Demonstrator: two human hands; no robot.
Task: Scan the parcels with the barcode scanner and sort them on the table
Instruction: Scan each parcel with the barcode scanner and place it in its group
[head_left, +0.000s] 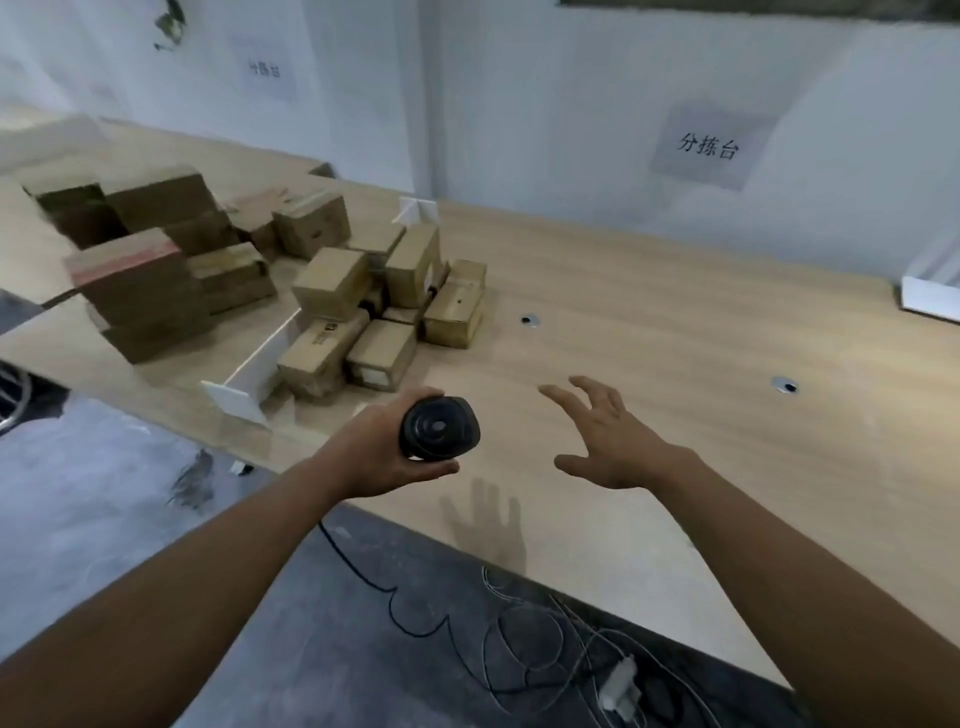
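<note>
- Parcels (332, 283), plain brown cardboard boxes, are heaped on the pale wood-grain table (675, 322) beyond the left hand (387, 452).
- A round-headed black barcode scanner (439, 427) is gripped by the left hand's curled fingers.
- The right hand (610, 441) is held spread above the table, nothing grasped.

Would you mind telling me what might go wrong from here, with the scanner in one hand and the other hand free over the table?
The scanner's cable trails loosely down to the floor beside other tangled wires; it might snag as the left hand swings the scanner. The parcels lie piled unevenly, some leaning, so the open right hand could topple neighbours when it pulls one out. Labels appear to face different ways, so scans may miss.
</note>
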